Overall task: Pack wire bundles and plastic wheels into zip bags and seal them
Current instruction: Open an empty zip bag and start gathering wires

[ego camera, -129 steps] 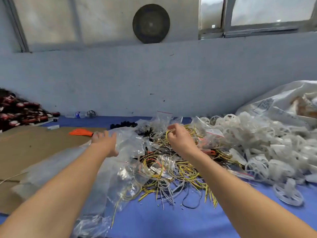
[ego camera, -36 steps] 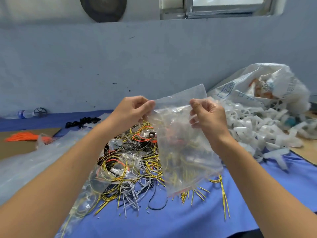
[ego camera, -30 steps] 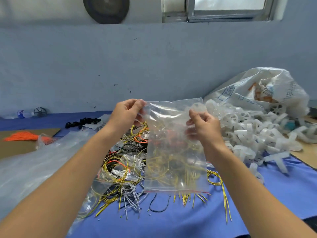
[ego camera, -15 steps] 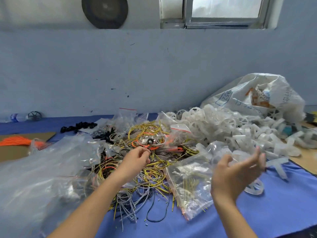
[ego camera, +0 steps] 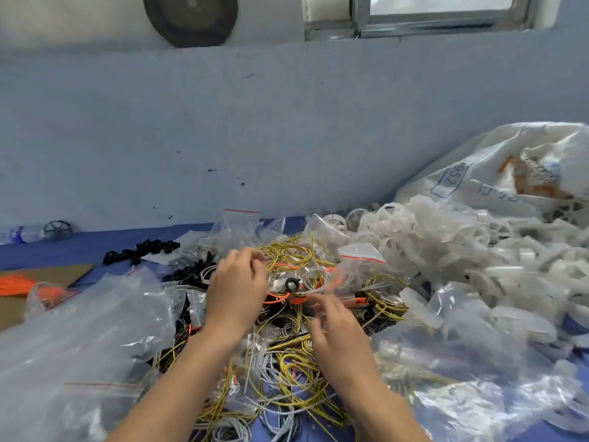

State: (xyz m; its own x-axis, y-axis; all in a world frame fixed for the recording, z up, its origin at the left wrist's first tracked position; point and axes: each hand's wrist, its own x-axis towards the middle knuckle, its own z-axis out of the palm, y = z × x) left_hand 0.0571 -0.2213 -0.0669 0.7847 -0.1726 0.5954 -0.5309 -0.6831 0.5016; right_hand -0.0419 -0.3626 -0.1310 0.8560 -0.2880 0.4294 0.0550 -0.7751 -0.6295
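The wire bundles [ego camera: 296, 368] lie in one tangled heap on the blue cloth [ego camera: 79, 247], right in front of the person. Yellow, white and orange loops are all knotted together, which I'd guess is why both hands are in there at once: one bundle has to be teased free before it can go in a bag.

The left hand [ego camera: 237, 291] sits over the far side of the heap, wrist raised and fingers bent down at a yellow coil. Whether it actually has hold of a wire I cannot tell. The right hand [ego camera: 338, 330] hovers just beside it, lower and nearer, with its fingers loosely spread and blurred towards the orange strands — it holds nothing that I can see.

The plastic wheels [ego camera: 446, 250] are heaped to the right, against a white sack [ego camera: 510, 173]. Clear zip bags [ego camera: 79, 346] are piled to the left, within reach, and more bags [ego camera: 478, 362] lie on the right — what they hold is too blurred to tell.
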